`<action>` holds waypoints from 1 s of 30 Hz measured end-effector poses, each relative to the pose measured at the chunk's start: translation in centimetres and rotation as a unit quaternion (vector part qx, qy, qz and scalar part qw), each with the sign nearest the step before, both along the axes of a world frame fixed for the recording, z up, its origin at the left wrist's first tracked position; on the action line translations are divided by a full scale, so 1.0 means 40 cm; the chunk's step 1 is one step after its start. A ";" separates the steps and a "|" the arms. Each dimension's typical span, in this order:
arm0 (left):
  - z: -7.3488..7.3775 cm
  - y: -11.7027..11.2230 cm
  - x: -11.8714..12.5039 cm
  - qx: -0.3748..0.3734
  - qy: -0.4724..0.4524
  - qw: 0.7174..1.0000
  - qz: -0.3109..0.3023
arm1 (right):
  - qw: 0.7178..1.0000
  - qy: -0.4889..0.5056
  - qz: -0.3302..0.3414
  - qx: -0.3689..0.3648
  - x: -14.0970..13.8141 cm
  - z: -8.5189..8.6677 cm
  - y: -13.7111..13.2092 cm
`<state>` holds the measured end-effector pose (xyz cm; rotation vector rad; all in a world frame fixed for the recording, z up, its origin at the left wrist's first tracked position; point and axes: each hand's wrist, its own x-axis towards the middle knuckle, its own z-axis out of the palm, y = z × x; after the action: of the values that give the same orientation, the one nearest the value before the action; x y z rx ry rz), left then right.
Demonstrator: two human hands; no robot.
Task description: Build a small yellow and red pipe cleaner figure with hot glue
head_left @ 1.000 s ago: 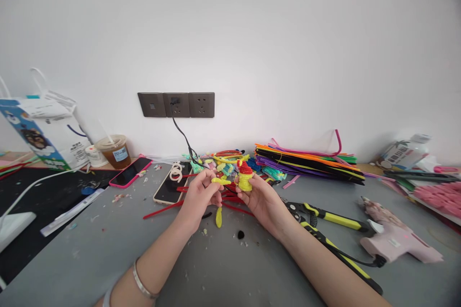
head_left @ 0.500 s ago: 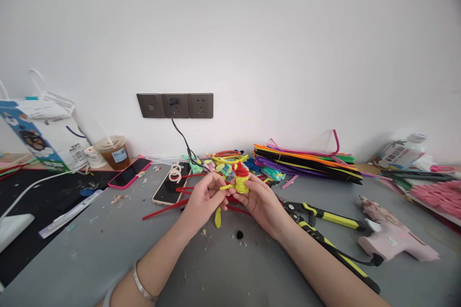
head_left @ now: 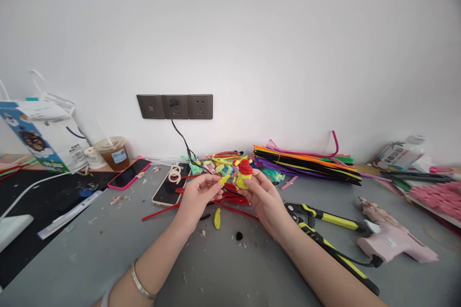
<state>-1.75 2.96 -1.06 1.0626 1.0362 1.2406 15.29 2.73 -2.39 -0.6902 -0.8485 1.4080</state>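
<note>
My right hand (head_left: 264, 197) grips a small yellow figure with a red top (head_left: 245, 172), apparently made of pipe cleaners, between thumb and fingers. Just left of it, my left hand (head_left: 201, 195) pinches a small yellow pipe-cleaner piece (head_left: 224, 181). A narrow gap separates that piece from the figure. On the grey table below my hands lie a loose yellow pipe-cleaner loop (head_left: 217, 218) and a black pom-pom (head_left: 239, 236). Red pipe cleaners (head_left: 162, 212) stretch out behind and under my hands.
At right lie yellow-black pliers (head_left: 331, 219) and a pink glue gun (head_left: 394, 240). A bundle of coloured pipe cleaners (head_left: 306, 165) rests along the wall. Two phones, one with a pink case (head_left: 129, 174), and a drink cup (head_left: 113, 153) stand or lie at left.
My hands have moved slightly apart. The yellow piece in my left hand is now away from the figure, which has shifted a little right and turned.
</note>
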 end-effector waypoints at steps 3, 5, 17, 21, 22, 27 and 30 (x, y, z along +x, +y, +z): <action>0.002 0.000 0.000 0.003 -0.014 1.000 0.018 | 1.000 -0.021 0.019 0.001 -0.004 -0.003 -0.004; 0.002 0.000 -0.001 0.006 -0.018 1.000 0.020 | 0.999 -0.038 0.032 0.001 -0.007 -0.003 -0.008; -0.003 0.005 -0.006 -0.005 -0.051 0.998 0.024 | 0.996 -0.078 0.051 0.012 -0.009 0.004 -0.018; 0.000 0.004 -0.006 -0.006 -0.048 0.998 0.026 | 0.996 -0.079 0.050 0.017 -0.007 0.003 -0.015; 0.001 0.003 -0.006 -0.006 -0.048 0.999 0.026 | 0.996 -0.079 0.047 0.016 -0.008 0.004 -0.015; 0.002 0.003 -0.006 -0.008 -0.043 0.999 0.022 | 0.996 -0.078 0.043 0.017 -0.011 0.009 -0.015; 0.000 0.005 -0.007 -0.013 -0.040 0.999 0.027 | 0.996 -0.079 0.041 0.025 -0.011 0.008 -0.015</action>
<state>-2.01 3.14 -1.04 0.9635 1.0218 1.3000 14.87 2.14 -2.09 -0.7423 -1.0432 1.4145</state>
